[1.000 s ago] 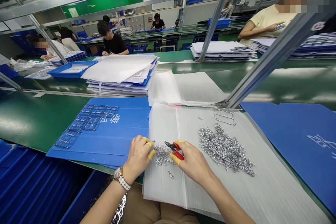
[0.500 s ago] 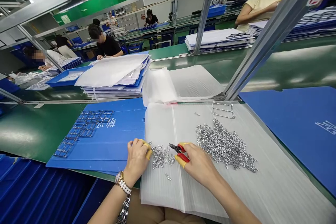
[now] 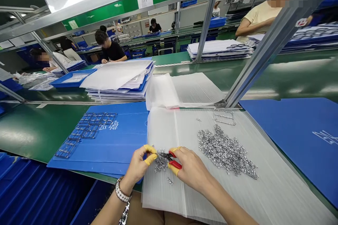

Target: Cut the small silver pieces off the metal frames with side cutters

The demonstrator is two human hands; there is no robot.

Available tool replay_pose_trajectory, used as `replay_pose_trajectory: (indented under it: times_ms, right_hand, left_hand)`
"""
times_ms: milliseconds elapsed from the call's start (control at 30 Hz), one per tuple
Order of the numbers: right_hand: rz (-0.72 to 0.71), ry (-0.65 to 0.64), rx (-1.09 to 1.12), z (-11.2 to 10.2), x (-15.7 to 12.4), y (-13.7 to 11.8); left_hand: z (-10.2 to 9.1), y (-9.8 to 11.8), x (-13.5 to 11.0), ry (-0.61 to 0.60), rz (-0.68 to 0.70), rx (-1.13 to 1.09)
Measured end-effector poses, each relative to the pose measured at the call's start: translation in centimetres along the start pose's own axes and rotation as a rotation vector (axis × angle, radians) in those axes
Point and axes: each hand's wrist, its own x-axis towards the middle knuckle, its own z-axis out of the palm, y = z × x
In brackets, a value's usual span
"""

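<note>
My right hand (image 3: 190, 171) grips small red-handled cutters (image 3: 171, 158), their black jaws pointing left. My left hand (image 3: 139, 165), with yellow finger cots on thumb and forefinger, pinches a small metal piece right at the jaws. Both hands hover over a small heap of cut metal parts (image 3: 161, 162) on a white foam sheet (image 3: 237, 197). A larger pile of shiny metal parts (image 3: 224, 150) lies to the right of my right hand. An empty metal frame (image 3: 224, 116) rests at the sheet's far edge.
A blue corrugated board (image 3: 116, 144) to the left carries several wire frames (image 3: 84, 128). Another blue board (image 3: 298, 133) lies on the right. Stacked sheets (image 3: 118, 81) and folded foam (image 3: 182, 89) sit behind, beside a slanted aluminium post (image 3: 253, 63). Other people work at benches beyond.
My left thumb and forefinger have risen off the sheet and pinched in toward the cutter jaws. My right hand has shifted slightly left with the cutters. The view has tilted a little.
</note>
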Motion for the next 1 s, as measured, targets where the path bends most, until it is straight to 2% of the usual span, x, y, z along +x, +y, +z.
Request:
replay_pose_trajectory:
  times_ms: [100,233,667,900,1000]
  right_hand:
    - [-0.009,-0.014,0.005,-0.2,-0.2,-0.2]
    - [-0.03,-0.026,0.014,-0.3,-0.5,-0.2]
    - [-0.044,-0.009,-0.03,-0.1,-0.9,0.0]
    - [-0.055,-0.021,-0.079,-0.2,-1.1,0.0]
    - [-0.061,-0.036,-0.045,-0.1,-1.2,0.2]
  left_hand:
    - [-0.1,0.3,-0.3,-0.04,0.006,-0.068]
    - [-0.2,0.7,-0.5,-0.064,0.035,-0.051]
    - [-0.2,1.3,-0.6,-0.079,0.182,0.174]
    - [-0.2,1.4,-0.7,-0.09,0.208,0.217]
    - [-0.2,1.3,-0.8,-0.108,0.179,0.169]
